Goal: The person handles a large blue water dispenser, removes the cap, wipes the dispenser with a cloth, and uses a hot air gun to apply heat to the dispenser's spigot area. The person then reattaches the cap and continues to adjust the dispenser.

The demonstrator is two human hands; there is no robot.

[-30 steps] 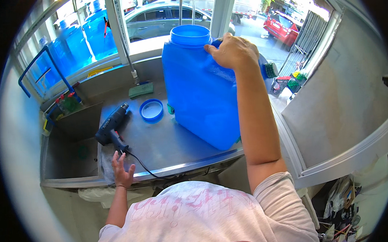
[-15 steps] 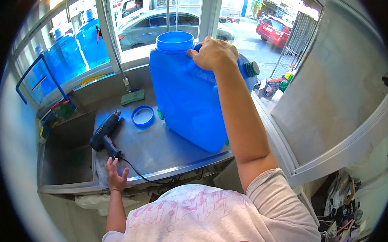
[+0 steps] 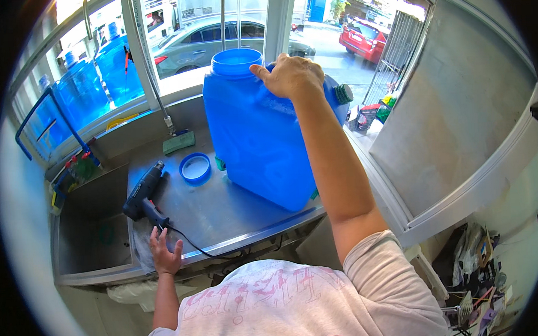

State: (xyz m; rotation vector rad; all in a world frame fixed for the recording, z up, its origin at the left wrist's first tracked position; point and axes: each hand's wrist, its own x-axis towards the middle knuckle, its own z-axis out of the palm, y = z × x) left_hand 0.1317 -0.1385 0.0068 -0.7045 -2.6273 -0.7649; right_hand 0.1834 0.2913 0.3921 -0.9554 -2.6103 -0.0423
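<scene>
A large blue water jug (image 3: 259, 138) stands on the steel counter, its wide round mouth uncovered at the top. My right hand (image 3: 294, 75) is closed over the grip on the jug's top, beside the mouth; the palm side is hidden. A dark green cap (image 3: 343, 94) sits on the jug's right side. Over the counter's front edge hovers my left hand (image 3: 166, 255), fingers spread and holding nothing. Just beyond its fingertips lies a black heat gun (image 3: 141, 194) with its cord trailing right. Between gun and jug rests a round blue lid (image 3: 195, 169).
To the left is a steel sink (image 3: 91, 227) with brushes and bottles at its far corner. A green scrubbing pad (image 3: 179, 143) lies near the back wall. Several blue jugs (image 3: 82, 89) stand beyond the window. On the right a large panel (image 3: 458, 105) stands beside the doorway.
The view has shifted slightly. My right hand keeps its hold on the jug, which stays on the counter. My left hand remains spread near the heat gun's handle.
</scene>
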